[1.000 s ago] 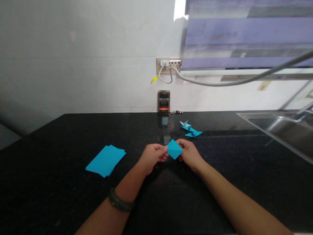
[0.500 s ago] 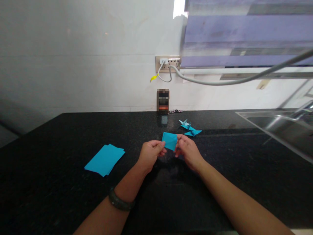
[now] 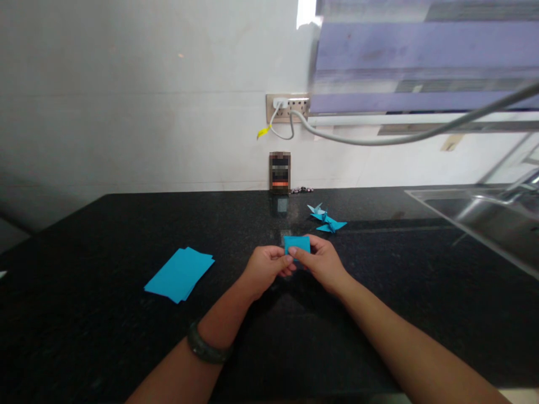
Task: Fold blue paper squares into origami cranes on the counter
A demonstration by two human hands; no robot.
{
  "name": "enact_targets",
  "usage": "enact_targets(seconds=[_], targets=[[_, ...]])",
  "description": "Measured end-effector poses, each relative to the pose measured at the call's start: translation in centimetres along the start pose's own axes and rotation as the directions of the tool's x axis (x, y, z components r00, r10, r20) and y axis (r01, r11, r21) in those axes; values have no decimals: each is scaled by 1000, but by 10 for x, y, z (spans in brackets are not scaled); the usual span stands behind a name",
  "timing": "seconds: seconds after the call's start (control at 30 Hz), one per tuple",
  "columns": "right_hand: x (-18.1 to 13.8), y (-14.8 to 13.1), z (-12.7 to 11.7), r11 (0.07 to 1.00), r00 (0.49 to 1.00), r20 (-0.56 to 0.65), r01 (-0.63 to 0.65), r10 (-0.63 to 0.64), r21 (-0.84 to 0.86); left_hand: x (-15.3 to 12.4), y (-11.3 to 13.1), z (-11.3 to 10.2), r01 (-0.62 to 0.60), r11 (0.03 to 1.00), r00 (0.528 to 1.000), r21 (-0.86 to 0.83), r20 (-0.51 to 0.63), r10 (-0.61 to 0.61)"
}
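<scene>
A small folded square of blue paper (image 3: 298, 243) is held up just above the dark countertop, between both hands. My left hand (image 3: 267, 269) pinches its lower left corner, with the thumb on the front. My right hand (image 3: 325, 261) grips it from the right, its thumb laid across the lower front and its other fingers partly hidden behind. Beyond the right hand lie several folded paper cranes (image 3: 330, 224), blue and pale blue, close together. To the left of my left hand rests a loose stack of blue paper sheets (image 3: 180, 275).
The black speckled countertop (image 3: 105, 336) runs back to a white wall. A phone-like device (image 3: 280, 173), its screen blurred, leans there beside a beaded strand (image 3: 302, 190). A grey cable (image 3: 370, 141) hangs from the wall socket (image 3: 300, 106). At right is a metal sink (image 3: 446, 199).
The folded paper has turned level and sits slightly lower. My right thumb has come over its front, near the left thumb. The sheets and cranes lie unmoved.
</scene>
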State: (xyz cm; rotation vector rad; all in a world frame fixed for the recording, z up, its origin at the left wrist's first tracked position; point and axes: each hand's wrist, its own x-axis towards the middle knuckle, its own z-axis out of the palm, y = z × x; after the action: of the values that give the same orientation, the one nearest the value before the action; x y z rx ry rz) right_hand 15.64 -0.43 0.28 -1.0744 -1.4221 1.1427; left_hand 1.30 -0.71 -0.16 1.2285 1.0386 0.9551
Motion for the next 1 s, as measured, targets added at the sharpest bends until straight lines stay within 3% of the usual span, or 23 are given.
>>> enact_targets(seconds=[0.27, 0.47, 0.6, 0.73, 1.0], targets=[[0, 2, -3, 999, 999, -10, -37, 38, 13, -1, 1, 1, 22, 999, 1000, 29, 11, -22], [0, -4, -3, 999, 999, -16, -34, 33, -39, 1, -2, 2, -107, 994, 992, -6, -66, 107], [0, -7, -1, 999, 1000, -5, -25, 25, -45, 0, -2, 1, -140, 976, 977, 169, -135, 164], [-1, -7, -1, 999, 1000, 12, -24, 25, -21, -1, 1, 1, -171, 944, 968, 282, -130, 214], [-1, -5, -2, 999, 996, 78, -43, 41, 25, -3, 4, 2, -174, 965, 967, 197, -150, 205]])
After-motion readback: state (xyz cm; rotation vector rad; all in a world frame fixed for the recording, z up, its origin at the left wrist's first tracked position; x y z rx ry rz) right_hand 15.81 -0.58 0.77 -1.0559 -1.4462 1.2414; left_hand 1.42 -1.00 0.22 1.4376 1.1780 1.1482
